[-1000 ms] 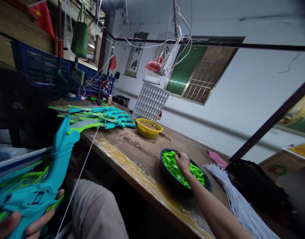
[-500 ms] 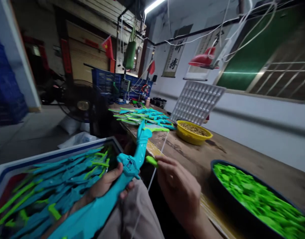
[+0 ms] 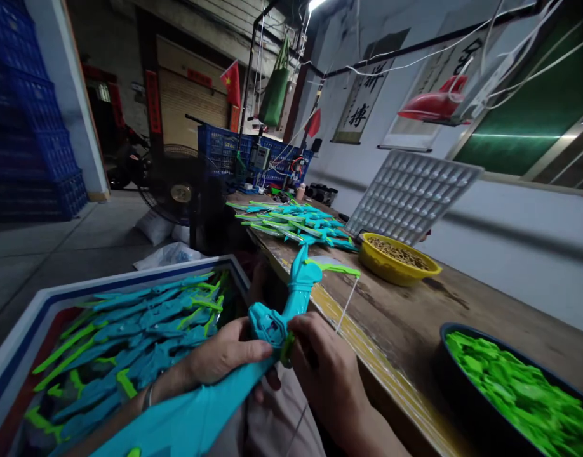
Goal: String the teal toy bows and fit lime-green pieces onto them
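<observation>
The teal toy bow (image 3: 272, 330) sits over the person's lap, just off the near-left edge of the counter (image 3: 415, 330), its upper limb slanting up toward that edge w/ a green tip and a thin white string (image 3: 346, 306) running down from it. Looks like light, hollow moulded plastic: stiff at the thick centre grip, probably springy toward the thin limb ends, smooth enough to twist in a loose grasp. Best hold is prob. the chunky mid-section, not the tips or the string, which would flex or slip. Left hand (image 3: 220, 358) comes in from low left, palm wrapped round the grip from beneath, thumb lying along the top, fingers closed on the bow. Right hand (image 3: 327, 374) comes from lower right, back of hand to the camera, wrist bent inward; its fingers are pinching a small green piece (image 3: 286, 349) against the bow's centre, right beside the left thumb. Piece is tiny and light, likely a press-fit part, so easy to fumble. Left of the lap, a tray (image 3: 105, 289) holds more teal & green bow parts. On the counter: a dark bowl of green pieces (image 3: 515, 393) near the front-right edge, a yellow bowl (image 3: 396, 263) farther along, and a pile of finished bows (image 3: 296, 222) toward the far end.
</observation>
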Demonstrator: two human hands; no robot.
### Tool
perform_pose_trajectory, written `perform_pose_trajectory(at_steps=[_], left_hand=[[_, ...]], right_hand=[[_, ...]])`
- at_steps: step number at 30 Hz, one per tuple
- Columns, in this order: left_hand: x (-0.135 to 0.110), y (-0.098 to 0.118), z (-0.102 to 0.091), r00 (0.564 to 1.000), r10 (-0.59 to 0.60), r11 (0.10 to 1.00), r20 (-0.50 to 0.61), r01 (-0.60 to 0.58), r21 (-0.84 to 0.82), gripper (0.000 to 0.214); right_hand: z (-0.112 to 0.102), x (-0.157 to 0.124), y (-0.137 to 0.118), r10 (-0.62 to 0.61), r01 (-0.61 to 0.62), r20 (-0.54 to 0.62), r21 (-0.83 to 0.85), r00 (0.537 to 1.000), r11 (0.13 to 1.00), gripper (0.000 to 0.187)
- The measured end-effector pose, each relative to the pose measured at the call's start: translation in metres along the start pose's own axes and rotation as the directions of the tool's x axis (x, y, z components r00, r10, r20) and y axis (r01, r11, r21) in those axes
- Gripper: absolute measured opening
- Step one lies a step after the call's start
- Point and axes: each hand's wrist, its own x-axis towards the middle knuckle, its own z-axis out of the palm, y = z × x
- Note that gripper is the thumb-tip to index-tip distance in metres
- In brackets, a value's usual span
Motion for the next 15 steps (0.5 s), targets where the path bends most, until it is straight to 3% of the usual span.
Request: perform_pose_trajectory(at_steps=[3, 5, 7, 10, 15], left_hand=[[0.001, 0.002, 0.001, 0.990, 0.101, 0.989, -0.103, -0.088, 0.117, 0.040], [0.002, 0.002, 0.002, 0.957, 0.213, 0.959, -0.196, -0.165, 0.232, 0.026], [0.002, 0.002, 0.001, 0.935, 0.267, 0.938, -0.234, -0.196, 0.286, 0.018], [0.001, 0.000, -0.006, 0.937, 0.264, 0.948, -0.227, -0.209, 0.240, 0.021], [-0.002, -0.010, -0.018, 0.950, 0.245, 0.966, -0.195, -0.223, 0.130, 0.019]], right_hand=[[0.004, 0.005, -0.002, 0.065, -0.062, 0.016, -0.142, 0.998, 0.988, 0.019], [0.008, 0.008, -0.005, 0.065, -0.051, 0.063, -0.199, 0.996, 0.979, 0.023], [0.014, 0.009, -0.010, 0.080, -0.064, 0.118, -0.132, 0.990, 0.989, 0.022], [0.021, 0.010, -0.015, 0.096, -0.109, 0.231, 0.043, 0.968, 0.993, 0.024], [0.020, 0.020, -0.008, -0.024, -0.031, 0.417, 0.124, 0.909, 0.992, 0.040]])
